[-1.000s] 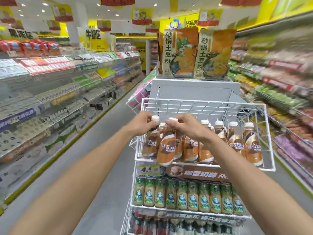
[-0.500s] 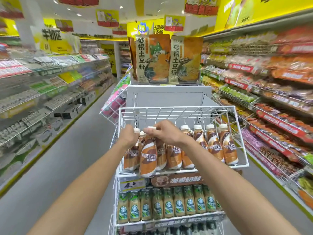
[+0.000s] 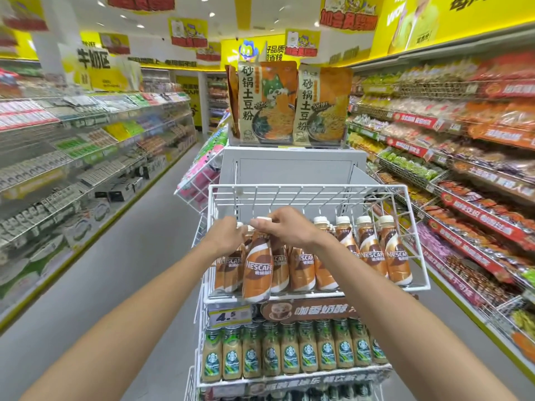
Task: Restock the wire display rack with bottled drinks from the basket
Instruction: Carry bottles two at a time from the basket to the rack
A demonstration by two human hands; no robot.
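Observation:
A white wire display rack point(image 3: 417, 235) stands in front of me, its top basket holding several brown Nescafe bottles point(image 3: 395, 256) with white caps. My right hand point(image 3: 285, 227) grips the cap of one Nescafe bottle point(image 3: 257, 270) at the front left of that basket; the bottle hangs over the front wire. My left hand point(image 3: 228, 237) is closed on the top of a neighbouring Nescafe bottle point(image 3: 230, 267) at the basket's left end. The supply basket is out of view.
Below the top basket, a second tier holds a row of Starbucks bottles point(image 3: 289, 354), with a price tag point(image 3: 230, 315) reading 4.5 above it. Noodle bags point(image 3: 267, 102) sit on top of the rack. Stocked shelves line both sides of the aisle.
The camera view shifted right and tilted up slightly. Both hands stayed on the same bottle tops at the basket's front left, the held bottle staying almost where it was.

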